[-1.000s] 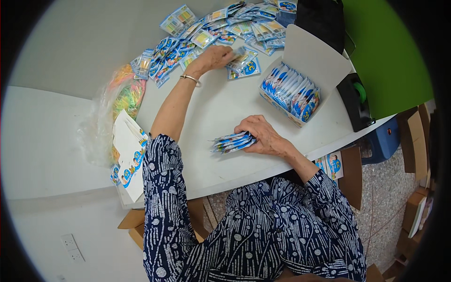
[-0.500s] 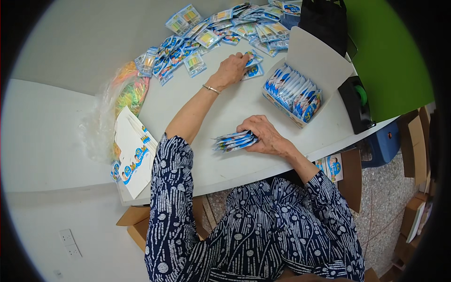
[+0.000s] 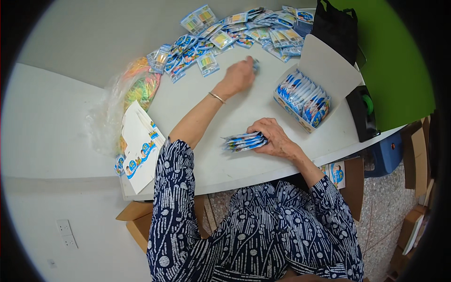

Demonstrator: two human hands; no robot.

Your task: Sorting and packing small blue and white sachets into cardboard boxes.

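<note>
Both hands grasp packets: right clamps a stack lying left-right, left one packet

Blue-and-white packets, white table, navy white-patterned sleeves, green wall.

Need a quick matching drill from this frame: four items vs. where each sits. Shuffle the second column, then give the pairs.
Items:
1. stack of packets
2. open box
3. tape dispenser
4. flat cartons

Places:
A. at the table's left edge
B. under the right hand
C. right of the left hand, full of packets
D. near the table's right edge

Pairs: 1-B, 2-C, 3-D, 4-A
</note>
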